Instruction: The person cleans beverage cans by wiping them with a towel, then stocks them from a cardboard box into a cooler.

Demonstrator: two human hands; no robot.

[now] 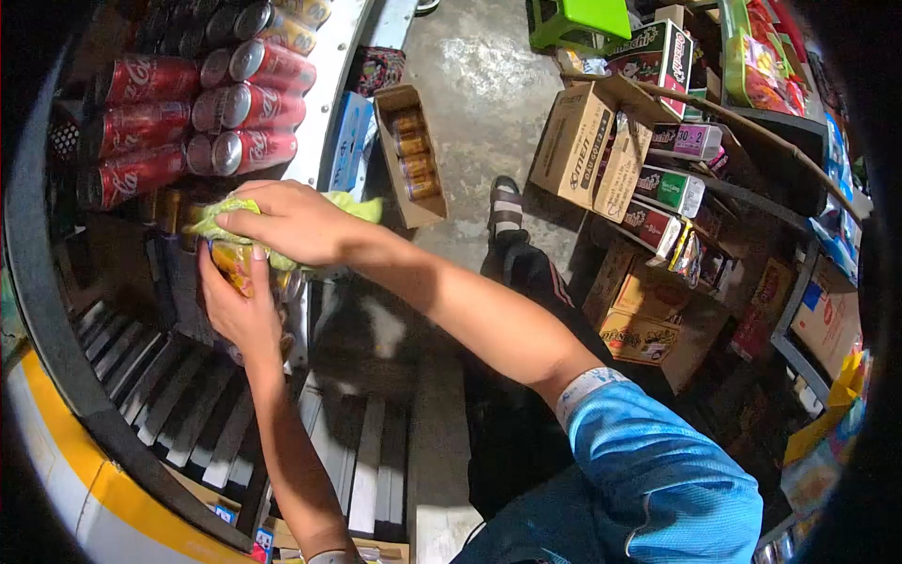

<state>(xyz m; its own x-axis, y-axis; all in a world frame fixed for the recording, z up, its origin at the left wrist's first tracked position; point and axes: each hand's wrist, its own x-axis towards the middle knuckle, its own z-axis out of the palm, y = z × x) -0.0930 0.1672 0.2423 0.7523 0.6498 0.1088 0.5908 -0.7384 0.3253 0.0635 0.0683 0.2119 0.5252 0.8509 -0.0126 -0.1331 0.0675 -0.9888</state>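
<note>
My left hand (242,315) is wrapped round a yellow can (230,265) at the front edge of the cooler shelf. From above, my right hand (299,224) presses a yellow-green cloth (352,206) against the top of that can. Part of the can is covered by the cloth and my fingers. Red Coca-Cola cans (256,150) are stacked on their sides just beyond my hands. A few gold cans (167,209) show dimly behind the cloth.
Slatted racks (202,423) lie below my left forearm. On the concrete floor (470,85), an open carton (411,160) holds several gold cans. Cardboard boxes (587,141) crowd the right side, and a green stool (580,21) stands at the top.
</note>
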